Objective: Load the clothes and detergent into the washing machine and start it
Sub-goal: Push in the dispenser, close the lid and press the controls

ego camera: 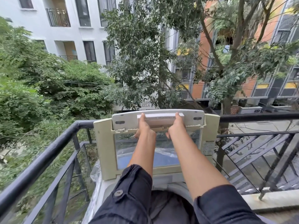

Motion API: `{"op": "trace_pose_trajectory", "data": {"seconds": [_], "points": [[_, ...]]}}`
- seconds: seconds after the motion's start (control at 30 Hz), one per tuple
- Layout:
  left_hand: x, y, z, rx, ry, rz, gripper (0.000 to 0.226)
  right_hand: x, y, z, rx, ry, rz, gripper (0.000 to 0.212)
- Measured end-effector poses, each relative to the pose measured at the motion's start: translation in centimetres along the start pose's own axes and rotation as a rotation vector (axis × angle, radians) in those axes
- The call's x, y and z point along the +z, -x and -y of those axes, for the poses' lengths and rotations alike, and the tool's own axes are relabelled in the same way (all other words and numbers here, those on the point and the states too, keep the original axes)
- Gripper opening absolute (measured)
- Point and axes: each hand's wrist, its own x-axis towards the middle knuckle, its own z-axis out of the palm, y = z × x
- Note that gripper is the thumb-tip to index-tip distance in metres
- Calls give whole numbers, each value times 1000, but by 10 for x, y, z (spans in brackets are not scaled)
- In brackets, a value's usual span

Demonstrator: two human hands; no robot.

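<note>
The raised lid [103, 143] of the washing machine [168, 180], near the black railing [48, 149], is gripped at its far-edge handle [160, 118] by the left hand [144, 126] and the right hand [177, 126], so opening is judged in hand, and loading the clothes is called for next.

The balcony floor [284, 215] shows only as a grey strip at the right, edged by a pale concrete kerb [275, 201] under the black railing [40, 159]. The washing machine [166, 179] stands in its far-left corner, just beside the railing. Its lid [105, 151] is raised upright, and a clear plastic sheet [95, 172] is draped down its left side.
</note>
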Motion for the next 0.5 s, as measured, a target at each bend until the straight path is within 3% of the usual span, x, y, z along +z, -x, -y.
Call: {"op": "trace_pose_trajectory", "data": {"seconds": [0.3,0.5], "points": [[-14,15,9,76,17,11,98,-16,6,-9,-90,49,-78,40],[-24,26,17,110,34,-2,96,-27,9,-15,-123,77,-83,49]]}}
